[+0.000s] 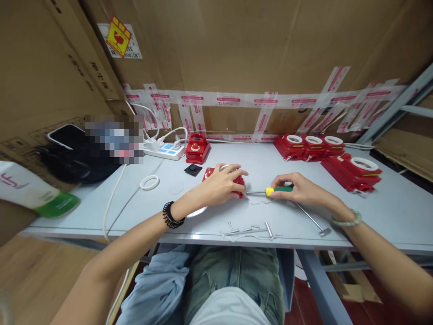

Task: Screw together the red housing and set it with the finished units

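My left hand (221,184) is closed over a red housing (240,186) on the table, its fingers curled across the top and hiding much of it. In my right hand (297,187) is a screwdriver (280,189) with a green and yellow handle. Its shaft points left, with the tip at the right side of the housing; I cannot tell whether it sits in a screw. A small metal hammer (314,219) lies just below my right hand. More small metal hammers (252,230) and a thin chain or cord lie near the front edge.
Several red housings with white rings (313,141) stand at the back right. Another red housing (198,148) stands beside a white power strip (169,151). A black square part (193,169), a loose white ring (149,182) and a white-green tube (57,205) lie to the left.
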